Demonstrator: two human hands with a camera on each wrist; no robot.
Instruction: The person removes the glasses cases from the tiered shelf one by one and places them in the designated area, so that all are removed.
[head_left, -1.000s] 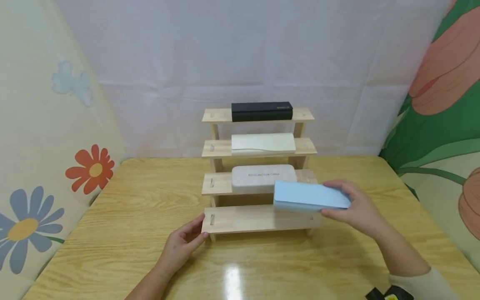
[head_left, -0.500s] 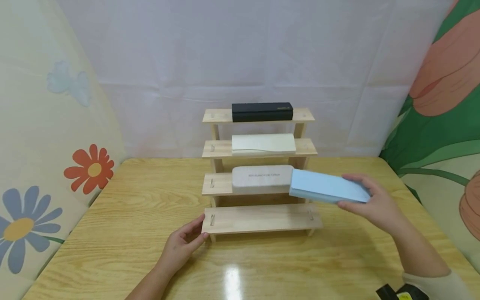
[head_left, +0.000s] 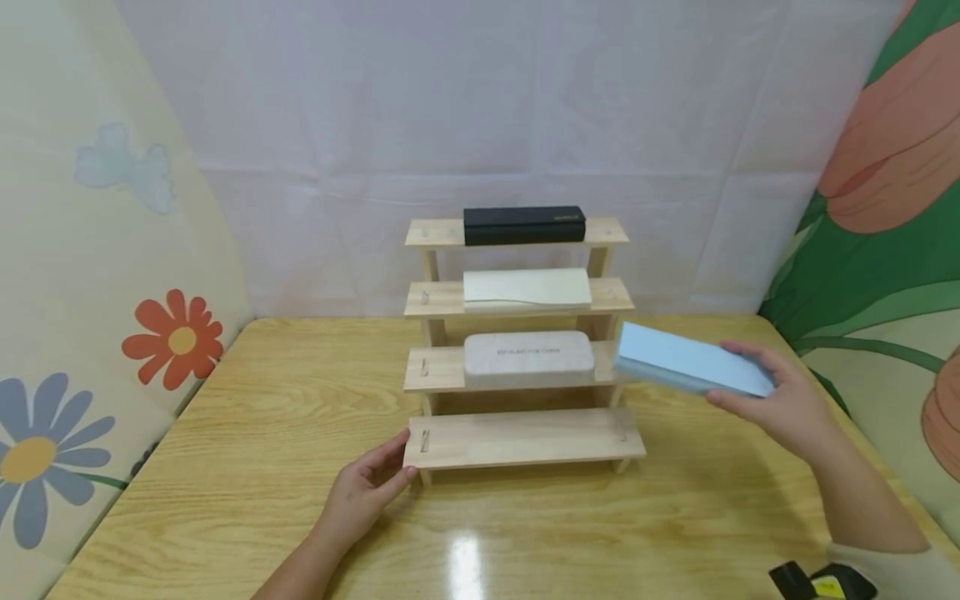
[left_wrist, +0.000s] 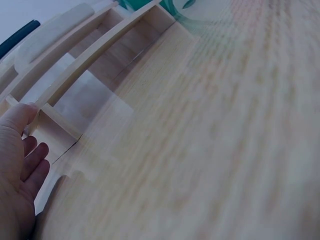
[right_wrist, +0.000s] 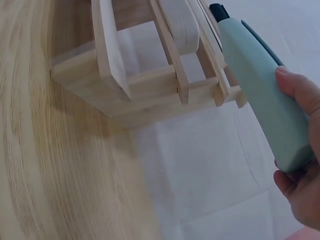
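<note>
My right hand (head_left: 780, 408) grips one end of a light blue glasses case (head_left: 690, 358) between thumb and fingers. The case is raised and tilted, just right of a four-tier wooden display stand (head_left: 517, 437); in the right wrist view the blue case (right_wrist: 265, 90) overlaps the ends of the upper shelves. My left hand (head_left: 367, 479) holds the left end of the lowest shelf, thumb at its front corner. In the left wrist view that thumb (left_wrist: 22, 115) lies on the shelf end, with the other fingers loosely bent below. Nothing lies on the lowest shelf.
A black case (head_left: 525, 225) lies on the top shelf, a cream case with a wavy flap (head_left: 527, 287) below it, and a pale grey lettered case (head_left: 528, 354) on the third. The stand rests on a wood-grain table (head_left: 300, 400) before a white cloth (head_left: 480, 100).
My right hand has carried the blue case right and slightly up, away from over the lower shelves to beside the stand. The left hand has stayed in place.
</note>
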